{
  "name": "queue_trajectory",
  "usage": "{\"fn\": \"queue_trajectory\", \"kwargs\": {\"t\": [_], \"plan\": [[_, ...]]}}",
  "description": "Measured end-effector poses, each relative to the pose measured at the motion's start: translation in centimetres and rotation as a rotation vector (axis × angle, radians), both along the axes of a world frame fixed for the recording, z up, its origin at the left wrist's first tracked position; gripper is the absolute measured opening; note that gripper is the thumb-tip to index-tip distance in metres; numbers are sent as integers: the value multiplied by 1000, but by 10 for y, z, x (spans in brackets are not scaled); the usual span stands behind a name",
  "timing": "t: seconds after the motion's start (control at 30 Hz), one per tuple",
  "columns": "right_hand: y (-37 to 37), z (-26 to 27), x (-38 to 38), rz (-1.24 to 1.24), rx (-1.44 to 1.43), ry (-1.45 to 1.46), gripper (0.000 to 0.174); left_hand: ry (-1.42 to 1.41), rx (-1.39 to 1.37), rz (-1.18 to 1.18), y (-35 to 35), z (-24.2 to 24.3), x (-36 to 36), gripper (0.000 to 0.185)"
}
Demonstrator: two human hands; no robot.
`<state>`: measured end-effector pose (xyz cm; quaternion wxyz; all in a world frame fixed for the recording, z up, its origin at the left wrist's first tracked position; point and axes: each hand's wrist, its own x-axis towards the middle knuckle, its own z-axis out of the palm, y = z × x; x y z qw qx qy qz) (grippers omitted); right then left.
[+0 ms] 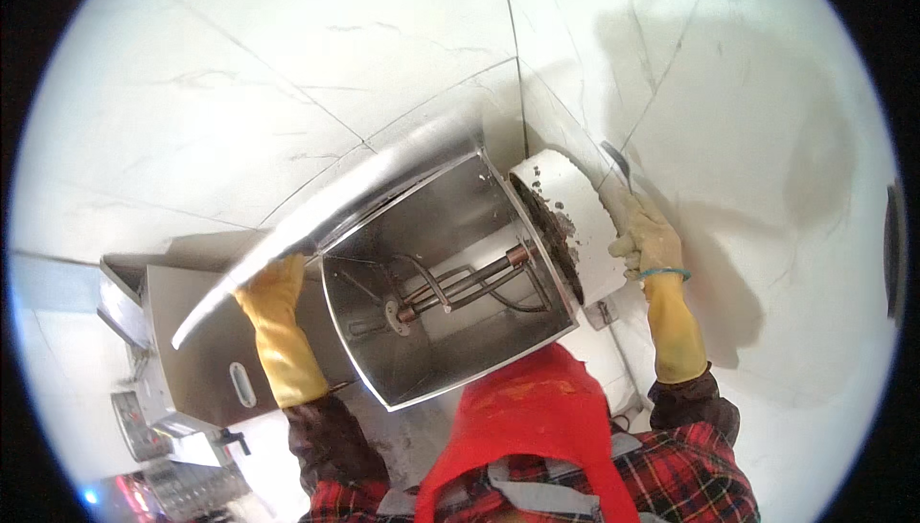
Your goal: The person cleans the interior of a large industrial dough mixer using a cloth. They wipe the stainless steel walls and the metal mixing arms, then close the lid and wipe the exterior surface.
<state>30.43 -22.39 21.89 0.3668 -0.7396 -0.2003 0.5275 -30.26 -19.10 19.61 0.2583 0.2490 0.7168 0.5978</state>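
My left hand (272,297), in a yellow rubber glove, holds up the curved stainless steel lid (316,218) from its underside. Its fingertips are partly hidden against the metal. Below the raised lid lies the open steel tub (496,350) of what looks like a dough mixer. A horizontal shaft with bent-rod paddles (460,289) spans the tub. My right hand (650,239), gloved with a blue band at the wrist, is by the white rounded end housing (575,228). A thin, spoon-like tool (616,158) sticks out beyond its fingers. Dark grime marks the housing's inner edge.
Pale tiled walls (445,27) meet in a corner behind the machine. At left stands another steel machine (208,350) with an oval slot and a black handle (234,441). A red apron (532,415) touches the tub's near side.
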Motion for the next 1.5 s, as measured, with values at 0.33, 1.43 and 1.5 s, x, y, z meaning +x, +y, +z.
{"fn": "queue_trajectory", "kwargs": {"t": [0.33,1.43,1.5], "plan": [[144,-32,-57,1257,494,-881,50,366,-457,-210,-252,-81,124,92],[135,-53,-202,1264,83,-1272,37,950,-510,-779,-339,-103,170,65],[133,-55,-209,1463,255,-1267,46,958,-488,-801,-337,-105,167,63]]}}
